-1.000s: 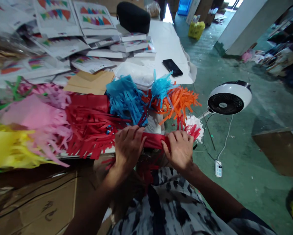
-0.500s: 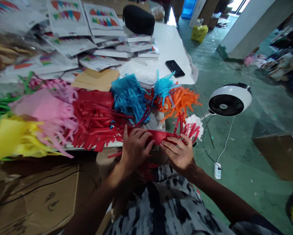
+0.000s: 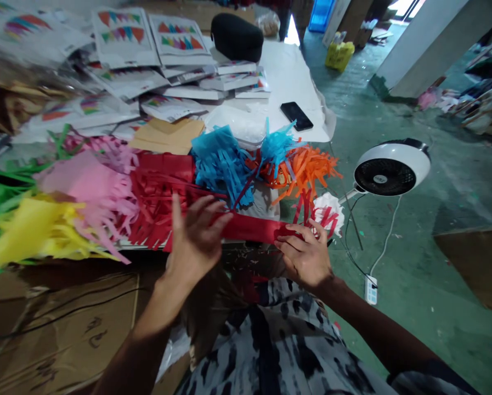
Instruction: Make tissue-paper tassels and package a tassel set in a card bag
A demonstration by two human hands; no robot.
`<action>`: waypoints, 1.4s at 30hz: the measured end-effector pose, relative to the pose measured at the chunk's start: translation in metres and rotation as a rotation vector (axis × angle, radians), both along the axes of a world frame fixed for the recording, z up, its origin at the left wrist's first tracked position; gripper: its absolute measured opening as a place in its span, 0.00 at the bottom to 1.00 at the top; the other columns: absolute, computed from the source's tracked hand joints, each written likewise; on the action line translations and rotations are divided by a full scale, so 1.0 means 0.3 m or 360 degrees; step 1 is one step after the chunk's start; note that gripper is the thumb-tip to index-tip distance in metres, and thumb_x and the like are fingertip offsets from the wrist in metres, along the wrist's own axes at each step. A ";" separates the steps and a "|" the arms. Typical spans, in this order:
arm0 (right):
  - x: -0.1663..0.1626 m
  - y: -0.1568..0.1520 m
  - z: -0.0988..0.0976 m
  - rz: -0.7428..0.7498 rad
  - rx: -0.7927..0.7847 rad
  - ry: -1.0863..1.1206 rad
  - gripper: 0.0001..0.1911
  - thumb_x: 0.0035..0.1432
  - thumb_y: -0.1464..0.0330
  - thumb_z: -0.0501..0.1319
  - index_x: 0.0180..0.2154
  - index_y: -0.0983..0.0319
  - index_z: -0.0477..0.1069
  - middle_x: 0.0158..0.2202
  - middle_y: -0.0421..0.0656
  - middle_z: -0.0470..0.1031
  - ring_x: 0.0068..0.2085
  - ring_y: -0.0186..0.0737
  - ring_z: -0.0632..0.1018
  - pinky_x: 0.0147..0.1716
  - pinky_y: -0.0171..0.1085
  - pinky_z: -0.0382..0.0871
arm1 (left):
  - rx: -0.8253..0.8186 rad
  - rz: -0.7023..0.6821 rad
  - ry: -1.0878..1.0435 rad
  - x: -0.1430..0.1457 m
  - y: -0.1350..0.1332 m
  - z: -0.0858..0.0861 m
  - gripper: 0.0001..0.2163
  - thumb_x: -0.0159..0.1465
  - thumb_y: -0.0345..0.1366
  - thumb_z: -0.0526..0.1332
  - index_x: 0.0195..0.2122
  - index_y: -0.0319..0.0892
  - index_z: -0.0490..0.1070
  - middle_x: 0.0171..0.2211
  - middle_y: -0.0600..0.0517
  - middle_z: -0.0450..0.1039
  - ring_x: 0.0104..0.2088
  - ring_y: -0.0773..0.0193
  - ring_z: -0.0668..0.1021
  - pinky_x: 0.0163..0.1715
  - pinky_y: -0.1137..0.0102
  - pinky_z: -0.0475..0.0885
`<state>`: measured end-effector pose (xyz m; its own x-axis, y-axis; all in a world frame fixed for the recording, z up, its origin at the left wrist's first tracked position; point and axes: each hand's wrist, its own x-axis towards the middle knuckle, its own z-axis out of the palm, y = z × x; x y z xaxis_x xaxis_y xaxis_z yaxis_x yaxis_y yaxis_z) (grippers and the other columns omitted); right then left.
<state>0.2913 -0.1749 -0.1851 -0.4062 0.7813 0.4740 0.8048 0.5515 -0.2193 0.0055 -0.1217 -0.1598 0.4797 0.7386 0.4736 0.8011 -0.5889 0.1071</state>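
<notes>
A folded strip of red tissue paper (image 3: 252, 228) stretches along the table's front edge. Its right end is pressed under the bent fingers of my right hand (image 3: 307, 253). My left hand (image 3: 198, 236) is off the strip's left end, slightly blurred, with its fingers spread and nothing in them. Just behind it lies a pile of fringed red tissue paper (image 3: 159, 192). Blue fringed tissue paper (image 3: 221, 162) and orange fringed tissue paper (image 3: 309, 167) lie behind the strip. Loose red fringes (image 3: 305, 206) hang just beyond my right hand.
Pink fringed paper (image 3: 89, 181) and yellow fringed paper (image 3: 35, 227) lie at the left. Farther back are printed packets (image 3: 124, 38), a black case (image 3: 237, 37) and a phone (image 3: 296, 116). A fan (image 3: 389, 167) stands right, its cable running to a power strip (image 3: 371, 289). Cardboard (image 3: 85, 329) lies below left.
My left hand has let go of the red strip and moved left, its fingers spreading. More of the strip shows. My right hand stays at its right end.
</notes>
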 end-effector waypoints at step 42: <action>-0.085 0.068 0.041 -0.0447 -0.0396 -0.0219 0.10 0.69 0.63 0.59 0.35 0.60 0.72 0.35 0.47 0.79 0.43 0.51 0.73 0.48 0.51 0.57 | -0.0407 0.0159 0.0091 0.096 0.035 -0.061 0.12 0.72 0.42 0.60 0.34 0.43 0.73 0.32 0.49 0.77 0.36 0.54 0.75 0.37 0.61 0.64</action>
